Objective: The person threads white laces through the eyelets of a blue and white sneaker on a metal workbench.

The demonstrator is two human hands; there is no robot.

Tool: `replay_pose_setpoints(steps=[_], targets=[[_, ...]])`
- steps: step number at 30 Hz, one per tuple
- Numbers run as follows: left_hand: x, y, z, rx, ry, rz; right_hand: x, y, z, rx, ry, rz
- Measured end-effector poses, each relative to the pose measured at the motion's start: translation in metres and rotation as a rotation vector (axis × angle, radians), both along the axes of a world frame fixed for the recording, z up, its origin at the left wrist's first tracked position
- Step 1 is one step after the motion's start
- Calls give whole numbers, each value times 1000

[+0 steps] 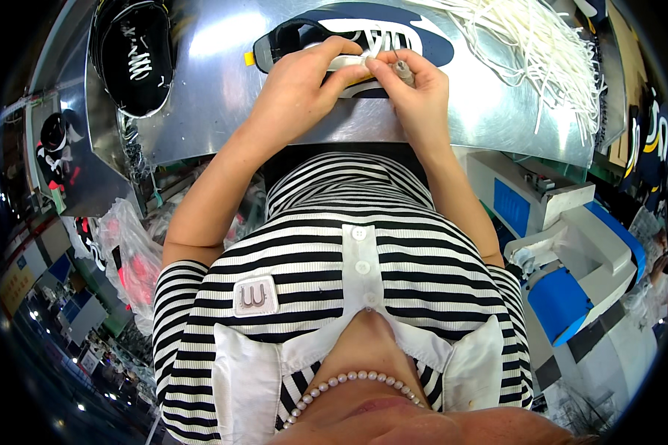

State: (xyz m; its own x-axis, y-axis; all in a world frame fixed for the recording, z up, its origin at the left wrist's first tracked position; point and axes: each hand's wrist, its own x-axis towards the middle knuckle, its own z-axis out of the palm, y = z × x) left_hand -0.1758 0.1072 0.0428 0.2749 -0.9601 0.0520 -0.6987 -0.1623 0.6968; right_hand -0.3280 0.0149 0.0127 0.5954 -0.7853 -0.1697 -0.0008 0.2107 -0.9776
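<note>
A navy, white and black sneaker (pixel 428 37) lies on its side on the metal table, toe to the right, with a yellow tab at its heel. White shoelace (pixel 379 42) crosses its opening. My left hand (pixel 298 87) rests over the near side of the shoe, thumb and forefinger closed on a white lace end or strip near the eyelets. Close against it, my right hand (pixel 421 90) pinches at the same spot. A small tool with a clear handle and thin metal shaft (pixel 403 72) is held among its fingers. The fingertips partly hide the lacing.
A large heap of loose white laces (pixel 523 55) covers the right side of the metal table (pixel 208 96). At the far left stands a black oval container (pixel 133 67) with white strips inside. Below right is a grey and blue machine (pixel 571 274); plastic bags (pixel 130 245) hang lower left.
</note>
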Motion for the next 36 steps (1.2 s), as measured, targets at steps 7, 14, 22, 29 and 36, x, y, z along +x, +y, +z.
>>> replay_pose_setpoints(steps=[7, 14, 22, 29, 36], targets=[[-8, -7, -5, 42, -135, 81, -4, -2, -3, -128, 112, 16], [-5, -6, -22, -249, -252, 23, -28, -3, 9, -288, 270, 196], [-2, -9, -18, -213, -183, -52, -26, -12, 7, -270, 319, 234], [5, -2, -21, -174, -142, -200, 4, -6, 7, -9, 293, 162], [-10, 4, -11, -58, -3, -106, -65, -60, 32, -102, 463, 398]])
